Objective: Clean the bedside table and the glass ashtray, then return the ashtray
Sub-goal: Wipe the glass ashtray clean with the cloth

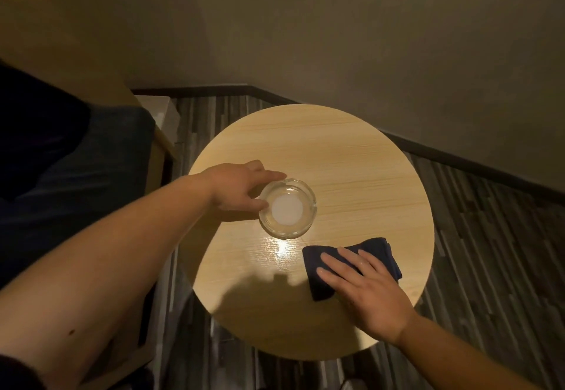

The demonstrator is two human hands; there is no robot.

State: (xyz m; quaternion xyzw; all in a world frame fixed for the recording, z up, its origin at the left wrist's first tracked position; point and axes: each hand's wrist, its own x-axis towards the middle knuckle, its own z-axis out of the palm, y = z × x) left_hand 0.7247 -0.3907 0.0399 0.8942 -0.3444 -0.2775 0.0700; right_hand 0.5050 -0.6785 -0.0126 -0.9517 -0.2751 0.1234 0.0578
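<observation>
Round wooden table stands on striped floor beside wall.

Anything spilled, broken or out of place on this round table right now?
Nothing stands out. The glass ashtray sits upright on the round table, and the dark blue cloth lies flat under the right hand.

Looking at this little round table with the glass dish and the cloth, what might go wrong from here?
The left hand holds the glass ashtray only at its rim with thumb and fingers, so the smooth glass might slip if lifted. The right hand presses the dark cloth close to the round table edge, so a wide wipe could carry it off onto the floor. A wipe toward the ashtray could also knock it.
</observation>
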